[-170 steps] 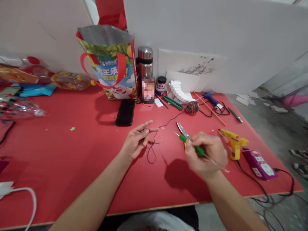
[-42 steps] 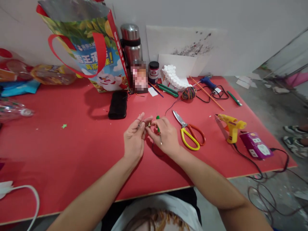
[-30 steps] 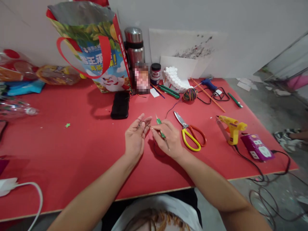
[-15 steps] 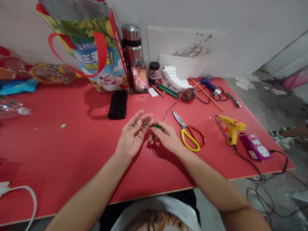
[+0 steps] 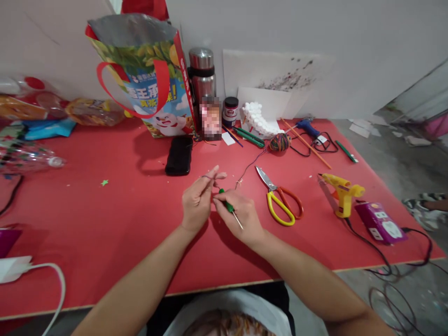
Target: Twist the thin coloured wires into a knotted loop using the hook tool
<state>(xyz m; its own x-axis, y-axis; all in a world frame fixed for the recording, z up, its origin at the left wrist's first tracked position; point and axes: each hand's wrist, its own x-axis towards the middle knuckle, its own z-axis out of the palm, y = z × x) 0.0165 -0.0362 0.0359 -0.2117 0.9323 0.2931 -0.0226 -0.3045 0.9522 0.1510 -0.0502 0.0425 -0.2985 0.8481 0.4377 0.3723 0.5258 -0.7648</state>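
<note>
A person's 2 bare hands meet over the middle of a red-topped work table (image 5: 105, 224). The right hand (image 5: 241, 214) pinches a slim crochet hook with a green grip and metal shaft (image 5: 229, 208), fingers closed tight around the green part, the metal end slanting back across the hand. The left hand (image 5: 198, 200) sits just beside it, its fingers drawn together on a thin dark strand of yarn (image 5: 249, 167) looped over the forefinger; the hook's working tip lies between the 2 hands and is too small to make out.

The strand trails away across the table to a small multicoloured ball of yarn (image 5: 279, 142) near the back. Just right of the hands lie scissors with 1 yellow and 1 orange handle (image 5: 280, 203), blades shut and pointing away from the person. Farther right stand a yellow glue gun (image 5: 343, 193) and a purple power strip (image 5: 380, 223), close together, with black cords running off the table edge. Behind the hands lies a black phone (image 5: 179, 155), and beyond it, against the wall, a printed gift bag with red handles (image 5: 147, 79) and a steel flask (image 5: 202, 77).
</note>
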